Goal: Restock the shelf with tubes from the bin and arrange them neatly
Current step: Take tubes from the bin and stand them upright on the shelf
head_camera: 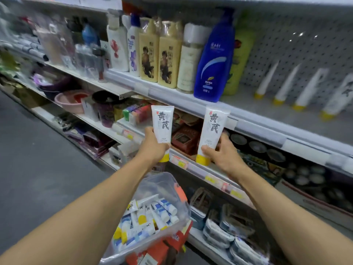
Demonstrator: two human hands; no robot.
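My left hand [152,146] grips a white tube with a yellow cap [162,123], held upright, cap down, in front of the shelves. My right hand [222,152] holds a second identical tube [212,131] the same way, just below the upper shelf's front edge [248,123]. On that shelf [286,119], at the right, several matching tubes [307,90] lean against the pegboard with caps down. Below my arms stands a clear plastic bin [164,186] with several white, blue and yellow tubes [149,217] piled inside.
Tall bottles, among them a blue one [214,60] and beige ones [169,54], fill the upper shelf's left part. Lower shelves hold boxes, bowls [256,146] and packets [225,230]. The grey aisle floor [38,159] lies to the left.
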